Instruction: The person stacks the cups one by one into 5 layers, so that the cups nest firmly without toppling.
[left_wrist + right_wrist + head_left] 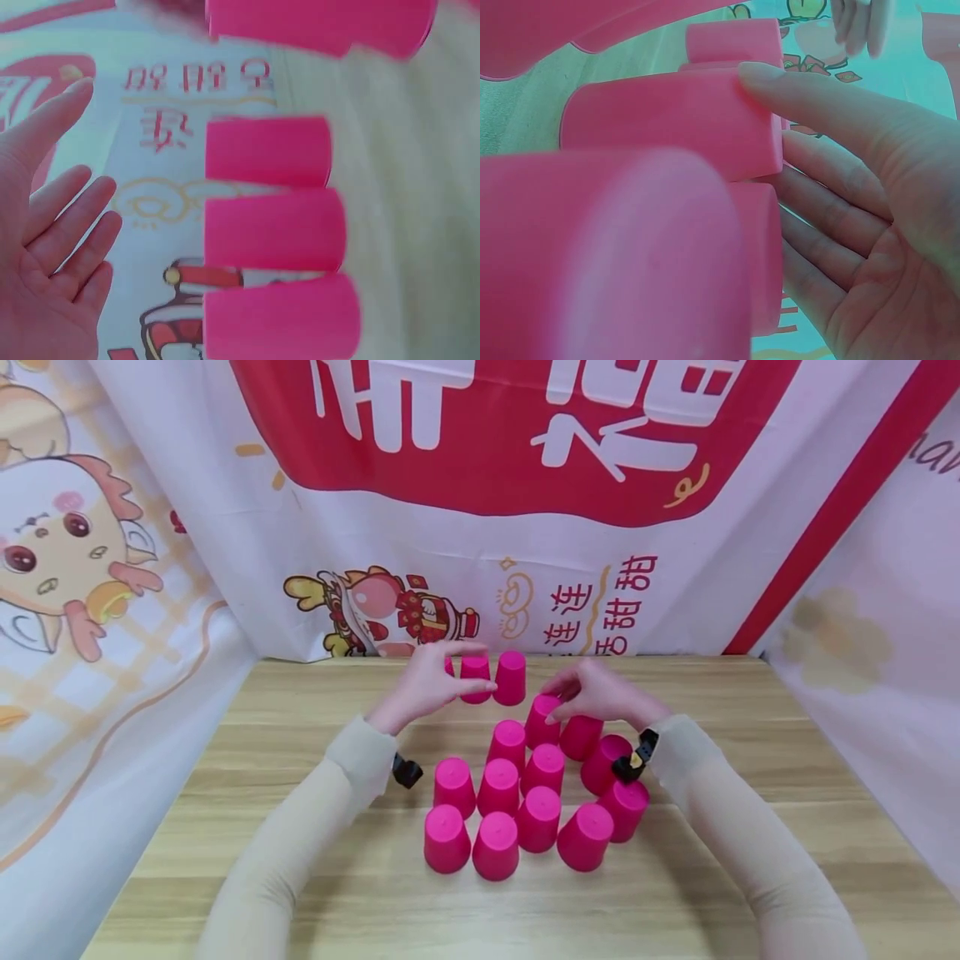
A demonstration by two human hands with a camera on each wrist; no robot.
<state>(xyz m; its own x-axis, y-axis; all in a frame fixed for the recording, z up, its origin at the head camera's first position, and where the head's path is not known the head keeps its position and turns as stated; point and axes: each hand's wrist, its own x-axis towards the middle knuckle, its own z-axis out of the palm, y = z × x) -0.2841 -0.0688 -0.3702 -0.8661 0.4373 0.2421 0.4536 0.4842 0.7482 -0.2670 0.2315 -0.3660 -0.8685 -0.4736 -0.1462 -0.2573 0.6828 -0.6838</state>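
My right hand (597, 693) pinches an upside-down pink cup (543, 723), its thumb on the near side and the other fingers behind. In the right wrist view, the thumb (810, 94) lies against that cup's side close to its closed end. My left hand (431, 681) is held over the back of the table with fingers spread, beside a row of three pink cups (511, 681). It partly hides the leftmost of them in the head view. In the left wrist view the left palm (52, 285) holds nothing, and the three cups (274, 229) stand apart from it.
Several more upside-down pink cups (497, 847) stand close together in the middle of the wooden table (360, 893). Some lie near the right wrist, where a black wrist camera (636, 758) overlaps them. A printed cloth (465, 543) hangs behind the back edge.
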